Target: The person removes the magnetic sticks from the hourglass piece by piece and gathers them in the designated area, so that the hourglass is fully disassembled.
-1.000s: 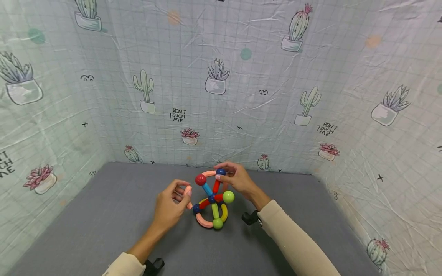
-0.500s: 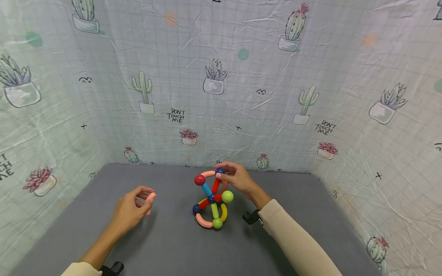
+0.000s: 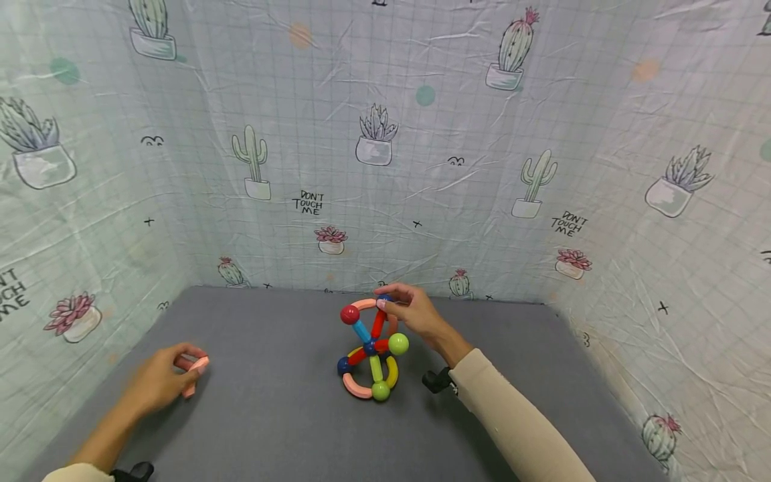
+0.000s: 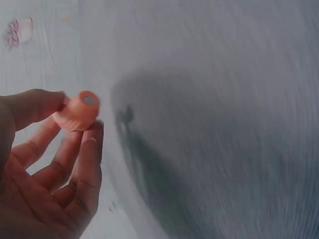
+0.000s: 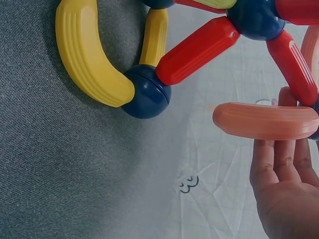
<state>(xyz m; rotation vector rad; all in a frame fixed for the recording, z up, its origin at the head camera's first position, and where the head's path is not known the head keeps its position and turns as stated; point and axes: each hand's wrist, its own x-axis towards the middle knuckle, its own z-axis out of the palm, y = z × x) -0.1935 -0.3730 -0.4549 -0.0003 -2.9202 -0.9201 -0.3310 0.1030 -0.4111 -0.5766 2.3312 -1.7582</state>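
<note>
A model of magnetic rods and balls stands mid-table, with a blue hub ball [image 3: 370,347] at its centre. Straight rods link the hub to a red ball [image 3: 350,314], a front green ball [image 3: 398,344] and others. Its base has curved pink and yellow rods [image 3: 393,372]. My right hand [image 3: 419,314] holds the blue ball at the model's top between thumb and fingers. In the right wrist view a curved pink rod [image 5: 264,121] crosses before that hand. My left hand [image 3: 158,383], far left of the model, pinches a loose curved pink rod [image 4: 79,112], above the table.
The grey tabletop [image 3: 277,422] runs back to a cloth [image 3: 385,194] printed with cacti, which hangs behind it and along both sides. Each wrist wears a black camera mount, such as the right one [image 3: 436,381].
My left hand has moved away from the model, left and a little toward the front, carrying the loose curved pink rod. My right hand and the model have stayed in place.
</note>
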